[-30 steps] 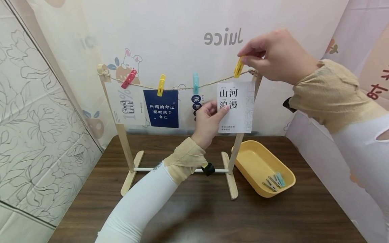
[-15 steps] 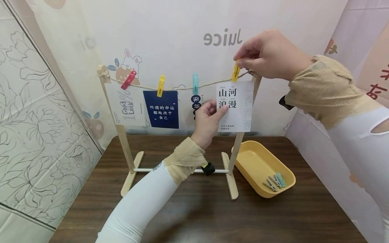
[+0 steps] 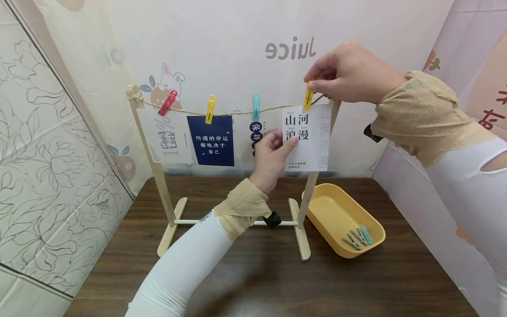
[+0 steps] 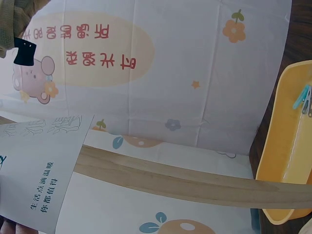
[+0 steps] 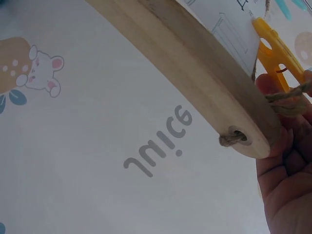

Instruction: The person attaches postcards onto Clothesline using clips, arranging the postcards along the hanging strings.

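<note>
- A wooden rack (image 3: 158,176) stands toward the back edge of a dark table (image 3: 257,281), a cord (image 3: 233,113) strung between its 2 posts.
- At the cord's left end, a red peg (image 3: 168,103) pins a "Good Luck" card (image 3: 168,141); beside it a yellow peg (image 3: 210,109) holds a navy card (image 3: 211,141), and a teal peg (image 3: 255,107) grips a third card, mostly hidden behind the hand.
- The left hand (image 3: 272,154) pinches the left edge of a white card (image 3: 306,137) between thumb and fingers, apparently steadying it flush under the cord.
- That card, printed with 4 large black characters and small text below, hangs at the cord's right end, just in front of the right post.
- The right hand (image 3: 350,75) squeezes a second yellow peg (image 3: 307,95) between thumb and forefinger; its lower tip sits over the card's top edge at the cord, seemingly to clamp the two together.
- Near the table's right edge, a yellow tray (image 3: 336,211) holds a few spare pegs (image 3: 358,236), within reach of the right hand.
</note>
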Motion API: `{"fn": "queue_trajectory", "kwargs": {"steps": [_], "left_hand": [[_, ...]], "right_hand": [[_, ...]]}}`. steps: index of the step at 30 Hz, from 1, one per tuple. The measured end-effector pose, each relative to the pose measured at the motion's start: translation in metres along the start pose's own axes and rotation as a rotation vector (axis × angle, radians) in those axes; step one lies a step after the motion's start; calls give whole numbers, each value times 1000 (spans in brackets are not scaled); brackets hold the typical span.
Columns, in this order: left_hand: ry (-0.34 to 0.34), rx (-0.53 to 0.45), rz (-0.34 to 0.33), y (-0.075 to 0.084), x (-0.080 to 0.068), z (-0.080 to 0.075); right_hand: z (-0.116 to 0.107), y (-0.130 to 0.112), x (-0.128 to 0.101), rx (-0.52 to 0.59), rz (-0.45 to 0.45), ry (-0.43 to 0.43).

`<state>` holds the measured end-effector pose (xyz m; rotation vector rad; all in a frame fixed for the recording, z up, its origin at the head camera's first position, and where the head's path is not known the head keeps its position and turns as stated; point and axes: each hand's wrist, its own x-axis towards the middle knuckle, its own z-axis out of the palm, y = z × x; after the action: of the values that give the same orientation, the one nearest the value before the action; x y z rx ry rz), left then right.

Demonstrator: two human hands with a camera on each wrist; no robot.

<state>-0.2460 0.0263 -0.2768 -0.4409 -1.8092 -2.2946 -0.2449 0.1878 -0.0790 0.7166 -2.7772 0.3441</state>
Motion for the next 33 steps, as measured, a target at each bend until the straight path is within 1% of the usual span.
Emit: {"fn": "queue_trajectory", "kwargs": {"steps": [8, 17, 26, 33], "left_hand": [[3, 2, -11, 2, 0, -1], [3, -17, -11, -1, 1, -2], [-20, -16, -22, -4, 0, -5], [-48, 9, -49, -12, -1, -10]], "right_hand": [[1, 0, 2, -3, 7, 5], [3, -2, 1, -10, 14, 34], [4, -2, 1, -10, 8, 60], [2, 0, 1, -27, -6, 101]]}}
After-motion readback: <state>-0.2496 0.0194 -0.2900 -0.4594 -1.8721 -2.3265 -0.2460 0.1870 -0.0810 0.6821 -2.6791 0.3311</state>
